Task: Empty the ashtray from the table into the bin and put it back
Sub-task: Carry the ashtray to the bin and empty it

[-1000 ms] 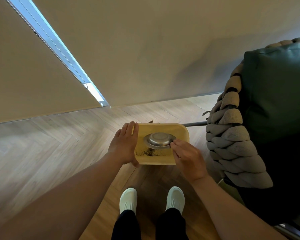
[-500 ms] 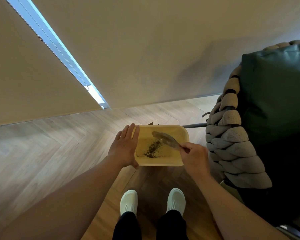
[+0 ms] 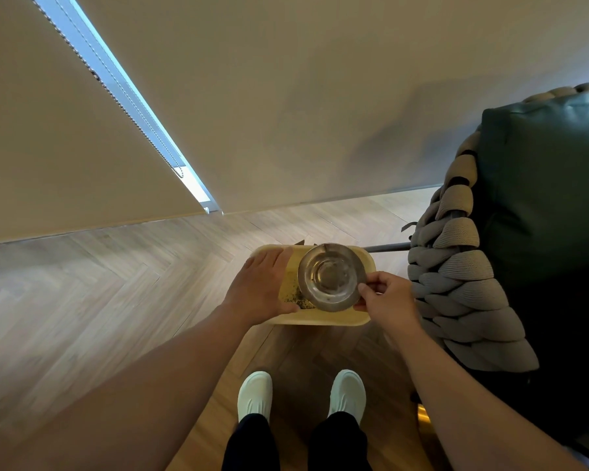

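A round metal ashtray [image 3: 330, 277] hangs over the yellow bin [image 3: 320, 321], hollow side facing up at me and looking empty. My right hand [image 3: 386, 299] pinches its right rim between thumb and fingers. My left hand [image 3: 261, 287] lies flat on the bin's left rim, steadying it. Dark ash [image 3: 298, 299] lies on the bin's floor, partly hidden under the ashtray.
The bin stands on a herringbone wood floor [image 3: 116, 294] near a beige wall. A dark green armchair [image 3: 541, 215] with thick woven grey rope sides [image 3: 456, 277] stands close on the right. My white shoes [image 3: 255, 394] are just below the bin.
The ashtray was upside down over the bin, then tilted on edge, and now faces up again. Ash has dropped into the bin. The left hand stayed on the rim.
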Demonstrator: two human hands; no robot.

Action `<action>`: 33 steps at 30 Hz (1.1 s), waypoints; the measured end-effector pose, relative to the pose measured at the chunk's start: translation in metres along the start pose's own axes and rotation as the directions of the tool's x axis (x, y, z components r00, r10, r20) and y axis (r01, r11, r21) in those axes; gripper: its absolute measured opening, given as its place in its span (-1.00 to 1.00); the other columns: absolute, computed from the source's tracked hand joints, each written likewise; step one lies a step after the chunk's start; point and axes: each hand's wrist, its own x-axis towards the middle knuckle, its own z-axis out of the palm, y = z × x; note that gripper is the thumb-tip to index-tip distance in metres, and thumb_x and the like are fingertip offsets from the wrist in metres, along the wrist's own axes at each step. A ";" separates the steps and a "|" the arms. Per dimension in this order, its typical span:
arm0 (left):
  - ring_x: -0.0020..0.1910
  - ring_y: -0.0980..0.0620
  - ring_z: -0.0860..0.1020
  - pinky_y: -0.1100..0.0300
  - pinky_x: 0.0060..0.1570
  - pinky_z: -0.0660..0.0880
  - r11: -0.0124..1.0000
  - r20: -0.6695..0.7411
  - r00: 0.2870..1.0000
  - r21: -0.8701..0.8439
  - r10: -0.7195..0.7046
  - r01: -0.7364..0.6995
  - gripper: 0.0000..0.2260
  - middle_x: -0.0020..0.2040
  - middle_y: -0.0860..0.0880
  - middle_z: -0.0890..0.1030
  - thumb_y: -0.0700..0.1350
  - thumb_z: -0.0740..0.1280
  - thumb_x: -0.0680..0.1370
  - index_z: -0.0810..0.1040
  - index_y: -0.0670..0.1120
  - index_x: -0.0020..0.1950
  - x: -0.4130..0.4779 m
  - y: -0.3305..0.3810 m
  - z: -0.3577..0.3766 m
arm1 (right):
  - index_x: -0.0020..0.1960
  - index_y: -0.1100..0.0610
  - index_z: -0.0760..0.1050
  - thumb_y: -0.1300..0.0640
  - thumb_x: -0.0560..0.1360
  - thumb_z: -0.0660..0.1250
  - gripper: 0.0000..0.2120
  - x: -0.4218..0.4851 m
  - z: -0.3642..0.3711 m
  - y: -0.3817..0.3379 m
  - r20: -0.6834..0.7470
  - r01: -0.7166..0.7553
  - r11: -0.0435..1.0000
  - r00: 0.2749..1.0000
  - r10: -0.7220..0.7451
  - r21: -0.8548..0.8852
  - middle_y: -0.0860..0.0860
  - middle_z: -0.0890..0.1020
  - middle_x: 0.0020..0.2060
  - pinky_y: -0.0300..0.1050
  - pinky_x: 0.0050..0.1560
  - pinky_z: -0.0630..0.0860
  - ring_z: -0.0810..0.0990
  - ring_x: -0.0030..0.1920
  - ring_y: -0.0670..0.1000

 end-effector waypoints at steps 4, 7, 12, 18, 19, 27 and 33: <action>0.44 -0.02 0.38 -0.03 0.40 0.36 0.995 0.013 1.000 -0.097 0.008 -0.006 -0.02 0.49 0.05 0.37 0.31 0.53 0.27 0.12 0.07 0.55 0.000 0.006 0.000 | -0.13 0.03 0.56 0.33 0.53 0.37 -0.79 0.001 0.006 -0.001 0.054 -0.028 0.999 0.998 0.027 0.030 0.10 0.70 -0.14 -0.14 -0.27 0.66 0.71 -0.17 0.06; 0.44 -0.04 0.39 -0.07 0.39 0.38 0.994 0.033 0.999 -0.109 -0.010 0.014 0.03 0.50 0.03 0.37 0.33 0.52 0.26 0.06 0.06 0.57 -0.001 0.008 -0.001 | -0.09 0.05 0.57 0.30 0.54 0.36 -0.83 0.004 0.010 -0.002 0.083 -0.048 0.999 0.995 0.046 0.021 0.11 0.70 -0.13 -0.07 -0.21 0.69 0.71 -0.19 0.05; 0.42 -0.01 0.39 -0.09 0.38 0.40 0.990 0.046 0.999 -0.143 -0.007 0.014 0.05 0.48 0.03 0.39 0.33 0.52 0.25 0.08 0.04 0.58 -0.001 0.010 -0.006 | 0.07 0.17 0.62 0.30 0.54 0.37 -0.86 0.003 0.014 -0.004 0.085 -0.075 0.997 0.994 0.073 0.022 0.08 0.70 -0.15 -0.17 -0.29 0.64 0.71 -0.30 -0.01; 0.37 0.02 0.43 -0.06 0.34 0.43 0.985 0.008 1.000 -0.173 0.022 -0.021 -0.06 0.42 0.07 0.45 0.28 0.55 0.25 0.22 0.07 0.52 -0.006 0.013 -0.012 | 0.42 0.04 0.42 0.09 0.54 0.41 -0.53 -0.010 0.010 -0.018 0.154 0.095 0.973 0.986 -0.063 -0.209 0.10 0.67 -0.21 -0.18 -0.24 0.65 0.68 -0.25 0.03; 0.37 0.03 0.43 -0.05 0.34 0.43 0.985 0.006 1.000 -0.172 0.022 -0.021 -0.05 0.42 0.08 0.45 0.29 0.56 0.24 0.22 0.07 0.52 -0.007 0.013 -0.013 | 0.44 0.00 0.37 -0.01 0.52 0.41 -0.47 -0.013 0.009 -0.022 0.195 0.150 0.954 0.976 -0.100 -0.259 0.09 0.67 -0.15 -0.14 -0.17 0.66 0.68 -0.18 0.04; 0.27 0.02 0.49 0.04 0.23 0.46 0.984 -0.031 0.999 -0.175 0.017 -0.022 -0.08 0.32 0.08 0.52 0.31 0.56 0.17 0.30 0.10 0.43 -0.022 0.028 -0.040 | 0.52 -0.02 0.05 -0.10 0.28 0.61 0.02 -0.042 -0.003 -0.047 0.455 0.435 0.800 0.860 -0.233 -0.414 0.01 0.43 0.37 -0.04 0.31 0.47 0.48 0.32 0.04; 0.15 -0.04 0.53 0.04 0.12 0.46 0.996 -0.006 1.000 -0.085 0.002 -0.002 -0.08 0.22 0.00 0.56 0.32 0.55 0.18 0.30 0.02 0.42 -0.044 0.054 -0.087 | 0.58 -0.01 -0.14 -0.21 0.19 0.60 0.24 -0.083 -0.021 -0.080 0.451 0.438 0.738 0.870 -0.202 -0.514 0.07 0.38 0.46 0.03 0.35 0.43 0.43 0.40 0.11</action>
